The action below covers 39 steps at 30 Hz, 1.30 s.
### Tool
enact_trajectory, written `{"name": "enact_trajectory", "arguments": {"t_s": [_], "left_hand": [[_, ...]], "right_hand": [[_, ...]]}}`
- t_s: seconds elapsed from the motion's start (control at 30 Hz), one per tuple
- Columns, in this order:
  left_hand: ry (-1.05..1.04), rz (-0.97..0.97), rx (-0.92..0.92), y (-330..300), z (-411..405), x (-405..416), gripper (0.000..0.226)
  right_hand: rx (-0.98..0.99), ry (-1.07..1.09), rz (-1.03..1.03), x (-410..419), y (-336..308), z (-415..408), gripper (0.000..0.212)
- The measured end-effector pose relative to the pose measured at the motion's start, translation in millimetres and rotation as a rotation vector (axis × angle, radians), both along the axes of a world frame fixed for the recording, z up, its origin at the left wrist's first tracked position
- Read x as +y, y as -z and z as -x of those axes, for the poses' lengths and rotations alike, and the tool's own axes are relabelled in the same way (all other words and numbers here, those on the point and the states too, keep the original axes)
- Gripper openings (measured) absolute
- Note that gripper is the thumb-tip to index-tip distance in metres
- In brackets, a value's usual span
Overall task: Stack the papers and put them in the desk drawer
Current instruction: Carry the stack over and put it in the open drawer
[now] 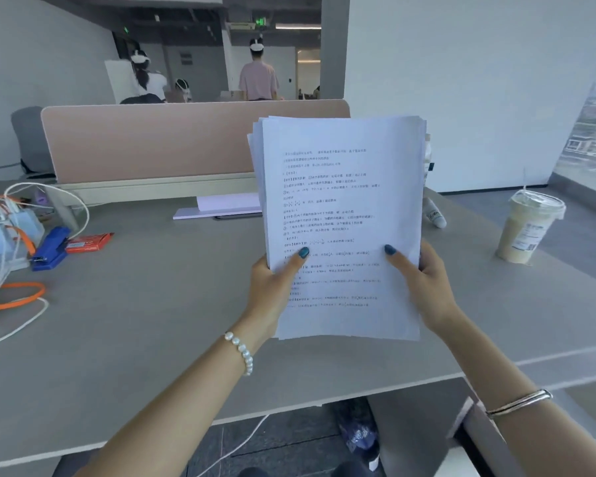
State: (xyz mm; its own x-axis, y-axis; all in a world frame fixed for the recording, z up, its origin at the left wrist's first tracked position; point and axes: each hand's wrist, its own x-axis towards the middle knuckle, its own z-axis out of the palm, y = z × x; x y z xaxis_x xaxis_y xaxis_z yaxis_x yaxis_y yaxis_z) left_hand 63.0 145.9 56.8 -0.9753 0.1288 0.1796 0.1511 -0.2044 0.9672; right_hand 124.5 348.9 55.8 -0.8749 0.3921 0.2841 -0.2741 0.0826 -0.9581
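A stack of white printed papers stands upright above the grey desk, its sheets slightly uneven at the top left. My left hand grips the stack's lower left edge, thumb on the front page. My right hand grips the lower right edge the same way. Under the desk's front right corner sits a grey drawer unit; a drawer looks pulled out a little, its inside hidden by my right forearm.
A pink divider runs along the desk's back. At the left lie a blue stapler, a red box and a tangle of chargers and cables. A drink cup stands at the right. A small white bottle lies behind the papers.
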Motion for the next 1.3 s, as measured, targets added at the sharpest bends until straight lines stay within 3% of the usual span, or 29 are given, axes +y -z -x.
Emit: {"name": "enact_trajectory", "arguments": {"t_s": [0.2, 0.47, 0.57, 0.7, 0.87, 0.97, 1.3], "left_hand": [[0.148, 0.006, 0.028, 2, -27, 50, 0.023], [0.104, -0.054, 0.184, -21, -24, 121, 0.068], [0.156, 0.047, 0.225, -21, -29, 153, 0.062], [0.357, 0.225, 0.277, -4, -45, 196, 0.037], [0.515, 0.365, 0.308, 24, -63, 247, 0.023], [0.543, 0.392, 0.319, 39, -68, 272, 0.015], [0.700, 0.621, 0.490, 65, -65, 329, 0.031]], "right_hand": [[0.006, 0.038, -0.054, 61, -7, -53, 0.018], [-0.156, 0.078, -0.019, 133, 2, -143, 0.069], [-0.213, 0.068, 0.003, 157, 7, -183, 0.069], [-0.306, 0.089, 0.080, 189, 18, -231, 0.069], [-0.409, 0.146, 0.118, 220, 31, -281, 0.049], [-0.494, 0.170, 0.127, 236, 38, -306, 0.048], [-0.654, 0.244, 0.209, 272, 61, -351, 0.033]]}}
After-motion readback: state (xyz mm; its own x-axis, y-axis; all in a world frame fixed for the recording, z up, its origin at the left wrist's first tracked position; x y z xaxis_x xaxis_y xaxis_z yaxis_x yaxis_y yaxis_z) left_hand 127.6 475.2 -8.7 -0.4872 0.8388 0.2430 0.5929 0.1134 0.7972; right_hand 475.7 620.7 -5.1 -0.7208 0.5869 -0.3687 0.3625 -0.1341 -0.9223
